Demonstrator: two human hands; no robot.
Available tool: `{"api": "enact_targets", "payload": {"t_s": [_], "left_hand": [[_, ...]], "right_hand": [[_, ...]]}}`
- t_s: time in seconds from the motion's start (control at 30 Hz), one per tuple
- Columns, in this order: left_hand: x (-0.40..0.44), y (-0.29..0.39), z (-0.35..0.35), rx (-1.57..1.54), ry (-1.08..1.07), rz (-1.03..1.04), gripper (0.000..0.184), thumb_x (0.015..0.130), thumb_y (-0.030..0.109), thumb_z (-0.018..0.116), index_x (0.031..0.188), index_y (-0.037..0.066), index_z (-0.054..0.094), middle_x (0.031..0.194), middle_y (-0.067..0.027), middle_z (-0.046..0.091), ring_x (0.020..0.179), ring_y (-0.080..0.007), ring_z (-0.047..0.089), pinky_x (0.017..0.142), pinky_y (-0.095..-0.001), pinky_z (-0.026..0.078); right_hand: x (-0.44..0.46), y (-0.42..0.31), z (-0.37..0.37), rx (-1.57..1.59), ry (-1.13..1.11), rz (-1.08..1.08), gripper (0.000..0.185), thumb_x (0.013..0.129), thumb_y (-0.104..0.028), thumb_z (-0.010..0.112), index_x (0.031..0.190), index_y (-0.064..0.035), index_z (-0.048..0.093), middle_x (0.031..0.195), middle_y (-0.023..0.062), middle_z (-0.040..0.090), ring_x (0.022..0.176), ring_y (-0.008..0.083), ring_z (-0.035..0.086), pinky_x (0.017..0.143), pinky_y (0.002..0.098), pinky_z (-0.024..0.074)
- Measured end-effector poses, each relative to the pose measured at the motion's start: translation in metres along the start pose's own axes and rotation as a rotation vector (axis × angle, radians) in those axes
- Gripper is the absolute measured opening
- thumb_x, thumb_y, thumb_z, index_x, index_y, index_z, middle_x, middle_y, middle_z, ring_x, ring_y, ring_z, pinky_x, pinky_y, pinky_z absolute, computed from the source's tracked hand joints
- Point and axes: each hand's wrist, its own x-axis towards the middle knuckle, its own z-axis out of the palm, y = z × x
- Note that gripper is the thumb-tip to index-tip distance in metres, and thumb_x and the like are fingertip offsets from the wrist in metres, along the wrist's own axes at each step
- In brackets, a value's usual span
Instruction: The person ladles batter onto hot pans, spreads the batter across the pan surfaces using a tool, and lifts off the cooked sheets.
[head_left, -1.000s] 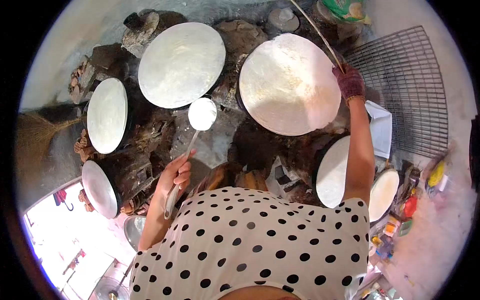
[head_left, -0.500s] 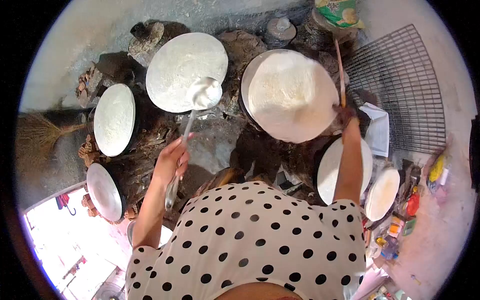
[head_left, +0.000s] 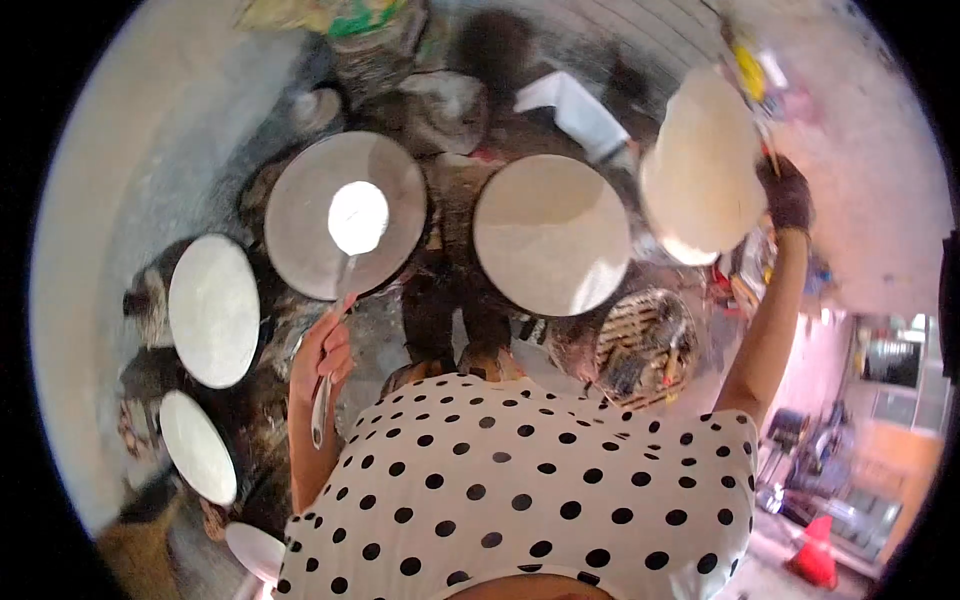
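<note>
My left hand is closed round the handle of a metal ladle, whose bowl holds white batter and hangs over a bare round griddle. My right hand, in a dark glove, grips a thin stick. Beside that hand a large thin pale sheet hangs at the right; where it meets the stick is blurred. Between the two hands lies another round griddle with a pale layer on it.
Two white-covered griddles stand at the left, with part of another low down. A white folded object lies behind the middle griddle. A round slatted basket is at the lower right, and a red object beyond.
The view has turned to the right. The pale sheet has left its griddle, which now shows bare, and moved right with my gloved hand. The ladle is now over that bare griddle.
</note>
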Motion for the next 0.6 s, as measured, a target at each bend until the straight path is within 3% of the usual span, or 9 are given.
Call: {"api": "enact_targets", "payload": {"t_s": [0.07,0.13,0.23,0.33,0.4,0.5,0.6], "left_hand": [[0.011,-0.012,0.024,0.067,-0.026,0.014,0.038,0.101,0.019,0.041,0.134,-0.001,0.040,0.062,0.0053,0.042,0.038,-0.0016,0.036,0.032,-0.0191,0.036],[0.027,-0.025,0.031,-0.014,-0.077,-0.057,0.041,0.103,0.016,0.032,0.141,-0.001,0.029,0.067,0.0029,0.041,0.040,-0.0027,0.040,0.032,-0.0221,0.040],[0.046,-0.045,0.055,-0.074,-0.064,-0.126,0.042,0.103,0.015,0.031,0.141,-0.001,0.027,0.069,0.0027,0.040,0.041,-0.0028,0.038,0.033,-0.0212,0.035],[0.055,-0.065,0.064,-0.142,-0.084,-0.136,0.043,0.104,0.016,0.029,0.143,-0.001,0.025,0.070,0.0022,0.039,0.041,-0.0036,0.035,0.033,-0.0222,0.032],[0.052,-0.071,0.071,-0.170,-0.048,-0.125,0.044,0.104,0.017,0.029,0.144,-0.001,0.023,0.070,0.0017,0.039,0.043,-0.0039,0.038,0.034,-0.0235,0.032],[0.038,-0.076,0.092,-0.191,0.138,-0.066,0.039,0.102,0.014,0.035,0.138,-0.003,0.036,0.063,0.0040,0.040,0.038,-0.0027,0.036,0.030,-0.0213,0.033],[0.016,-0.081,0.070,-0.303,0.054,-0.010,0.041,0.101,0.013,0.037,0.139,-0.003,0.035,0.064,0.0061,0.037,0.038,-0.0009,0.032,0.030,-0.0187,0.028]], "right_hand": [[-0.009,0.004,0.010,-0.434,0.114,-0.153,0.024,0.088,-0.024,0.058,0.106,-0.0101,0.066,0.098,0.0127,0.069,0.085,0.0300,0.066,0.070,0.0362,0.0530],[-0.026,0.026,0.048,-0.458,0.136,-0.144,0.023,0.088,-0.023,0.056,0.105,-0.0116,0.066,0.099,0.0130,0.068,0.085,0.0314,0.066,0.071,0.0382,0.0530],[-0.046,0.065,0.134,-0.471,0.159,-0.156,0.021,0.088,-0.021,0.052,0.102,-0.0146,0.066,0.100,0.0138,0.066,0.086,0.0341,0.065,0.072,0.0422,0.0532],[-0.075,0.087,0.204,-0.565,-0.013,0.089,0.017,0.089,-0.018,0.048,0.098,-0.0194,0.062,0.089,0.0100,0.062,0.085,0.0297,0.065,0.072,0.0415,0.0532],[-0.093,0.099,0.240,-0.426,-0.084,0.176,0.018,0.089,-0.020,0.049,0.100,-0.0204,0.063,0.097,0.0099,0.063,0.089,0.0297,0.065,0.074,0.0422,0.0531],[-0.115,0.126,0.277,-0.404,-0.158,0.246,0.022,0.090,-0.023,0.049,0.106,-0.0217,0.063,0.104,0.0103,0.064,0.093,0.0284,0.064,0.074,0.0437,0.0524],[-0.132,0.136,0.286,-0.339,-0.141,0.236,0.026,0.093,-0.026,0.048,0.114,-0.0208,0.061,0.108,0.0100,0.063,0.096,0.0266,0.064,0.074,0.0439,0.0519]]}}
